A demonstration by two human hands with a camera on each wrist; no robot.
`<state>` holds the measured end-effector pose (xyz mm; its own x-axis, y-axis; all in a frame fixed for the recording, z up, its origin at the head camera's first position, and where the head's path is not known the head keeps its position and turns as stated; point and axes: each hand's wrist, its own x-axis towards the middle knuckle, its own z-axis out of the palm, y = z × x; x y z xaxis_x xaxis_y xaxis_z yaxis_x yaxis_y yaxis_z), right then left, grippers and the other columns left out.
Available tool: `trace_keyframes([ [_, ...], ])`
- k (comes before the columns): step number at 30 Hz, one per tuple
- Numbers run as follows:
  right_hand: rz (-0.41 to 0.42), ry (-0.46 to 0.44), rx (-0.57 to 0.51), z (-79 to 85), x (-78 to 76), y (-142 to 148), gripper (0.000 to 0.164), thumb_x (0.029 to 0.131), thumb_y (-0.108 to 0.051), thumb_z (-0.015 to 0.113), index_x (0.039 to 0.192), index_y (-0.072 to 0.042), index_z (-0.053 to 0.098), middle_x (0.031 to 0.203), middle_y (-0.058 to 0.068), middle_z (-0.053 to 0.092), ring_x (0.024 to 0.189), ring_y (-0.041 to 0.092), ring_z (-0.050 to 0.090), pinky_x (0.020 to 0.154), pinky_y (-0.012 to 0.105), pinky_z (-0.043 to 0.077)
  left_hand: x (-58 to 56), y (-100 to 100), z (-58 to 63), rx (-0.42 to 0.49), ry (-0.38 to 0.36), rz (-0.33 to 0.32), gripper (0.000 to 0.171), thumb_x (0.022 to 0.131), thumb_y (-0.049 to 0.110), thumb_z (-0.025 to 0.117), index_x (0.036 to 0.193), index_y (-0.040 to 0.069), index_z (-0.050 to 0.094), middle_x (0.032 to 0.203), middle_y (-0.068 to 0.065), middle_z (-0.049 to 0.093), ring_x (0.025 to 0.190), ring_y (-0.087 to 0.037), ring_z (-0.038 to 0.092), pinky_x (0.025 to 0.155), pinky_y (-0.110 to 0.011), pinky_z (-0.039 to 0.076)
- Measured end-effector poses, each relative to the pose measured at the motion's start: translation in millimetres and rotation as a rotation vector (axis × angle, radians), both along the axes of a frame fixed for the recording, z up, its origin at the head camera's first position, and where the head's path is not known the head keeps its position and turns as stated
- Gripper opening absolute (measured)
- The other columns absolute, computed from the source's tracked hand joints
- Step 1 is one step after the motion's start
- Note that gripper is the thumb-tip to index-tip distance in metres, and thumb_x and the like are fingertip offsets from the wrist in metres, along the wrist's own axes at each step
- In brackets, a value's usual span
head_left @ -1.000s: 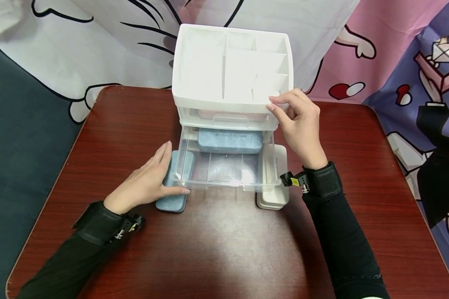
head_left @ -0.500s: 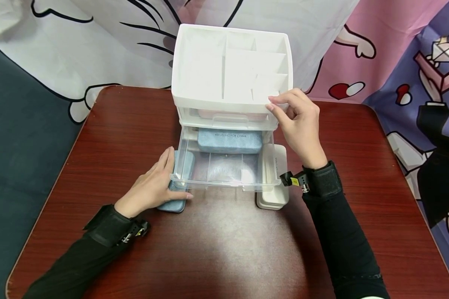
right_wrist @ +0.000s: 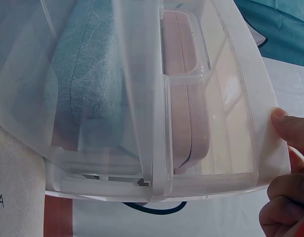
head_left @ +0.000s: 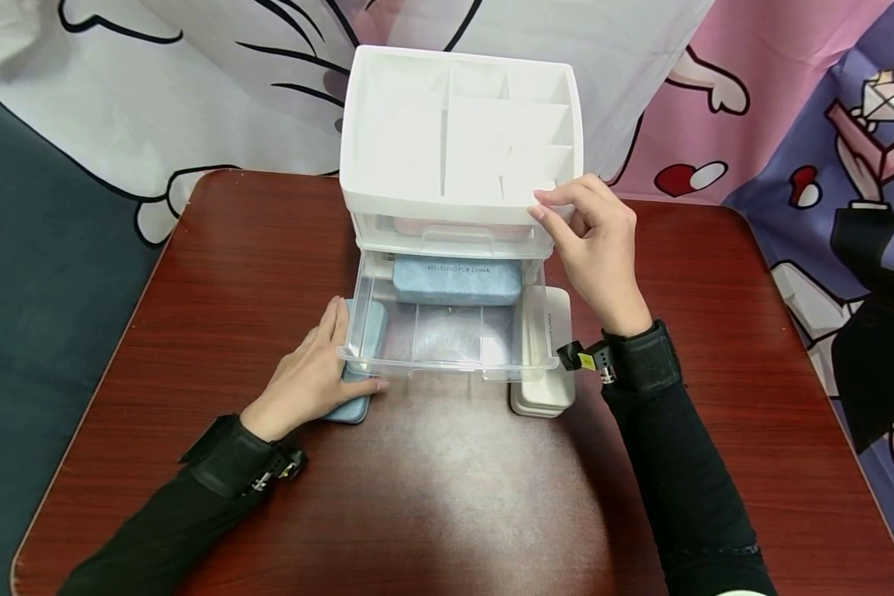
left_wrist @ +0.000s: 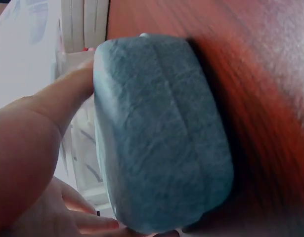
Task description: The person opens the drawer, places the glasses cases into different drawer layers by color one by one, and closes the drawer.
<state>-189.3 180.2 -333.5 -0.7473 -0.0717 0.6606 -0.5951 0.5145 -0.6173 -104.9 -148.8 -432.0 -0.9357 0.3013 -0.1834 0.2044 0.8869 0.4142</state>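
Observation:
In the head view, my left hand (head_left: 303,377) grips a blue glasses case (head_left: 354,407) lying on the table left of the pulled-out clear drawer (head_left: 447,335). The thumb is along the case's near right side, the fingers along its left. The left wrist view shows the case's rounded end (left_wrist: 161,133) between thumb and fingers. My right hand (head_left: 599,244) pinches the front right corner of the white drawer organizer (head_left: 398,141) with thumb and index finger. A second blue glasses case (head_left: 458,281) lies across the back of the drawer.
Cream-white cases (head_left: 545,389) are stacked on the table right of the drawer, partly under it. A pink case (right_wrist: 184,98) lies in the closed upper drawer. Patterned cloth (head_left: 678,108) hangs behind the brown table (head_left: 447,497).
My left hand has moved slightly right and toward the near side, closing down around the blue glasses case. My right hand, the organizer and the drawer stay where they were.

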Motion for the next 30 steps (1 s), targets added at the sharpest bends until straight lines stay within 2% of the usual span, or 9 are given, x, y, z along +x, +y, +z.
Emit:
trace_keyframes([
  [7, 0.002, 0.007, -0.002, -1.5, -1.4, 0.9, 0.014, 0.084, -0.015, 0.074, 0.096, -0.007, 0.076, 0.085, 0.008, 0.063, 0.051, 0.006, 0.034, 0.050, 0.017, 0.027, -0.3, 2.4, -0.5, -0.014, -0.005, 0.019, 0.117, 0.078, 0.048, 0.075, 0.151, -0.008, 0.003, 0.156, -0.034, 0.013, 0.132, -0.052, 0.038, 0.101, -0.059, 0.041],
  [15, -0.010, -0.011, -0.013, -1.9, -1.7, 0.3, 0.014, 0.084, -0.013, 0.075, 0.095, -0.006, 0.076, 0.085, 0.009, 0.063, 0.050, 0.005, 0.034, 0.050, 0.017, 0.027, -0.2, 1.3, 3.4, -0.052, -0.006, 0.002, 0.111, 0.073, 0.033, 0.074, 0.152, -0.005, 0.005, 0.155, -0.034, 0.017, 0.126, -0.046, 0.046, 0.085, -0.057, 0.049],
  [21, 0.010, 0.024, 0.017, -1.6, -1.3, 2.1, 0.016, 0.086, -0.016, 0.073, 0.098, -0.007, 0.076, 0.084, 0.007, 0.062, 0.049, 0.007, 0.033, 0.049, 0.018, 0.026, 0.6, -1.5, 3.5, -0.052, -0.005, -0.010, 0.109, 0.073, 0.028, 0.073, 0.153, -0.005, 0.006, 0.155, -0.034, 0.018, 0.124, -0.045, 0.047, 0.084, -0.055, 0.050],
  [30, 0.006, 0.018, 0.015, -1.5, -1.1, 1.8, 0.017, 0.085, -0.018, 0.074, 0.098, -0.006, 0.075, 0.083, 0.007, 0.061, 0.049, 0.007, 0.034, 0.049, 0.018, 0.026, 1.5, -0.8, 1.5, -0.043, 0.048, 0.027, 0.108, 0.074, 0.029, 0.080, 0.153, -0.002, 0.011, 0.149, -0.032, 0.029, 0.113, -0.049, 0.053, 0.081, -0.060, 0.049],
])
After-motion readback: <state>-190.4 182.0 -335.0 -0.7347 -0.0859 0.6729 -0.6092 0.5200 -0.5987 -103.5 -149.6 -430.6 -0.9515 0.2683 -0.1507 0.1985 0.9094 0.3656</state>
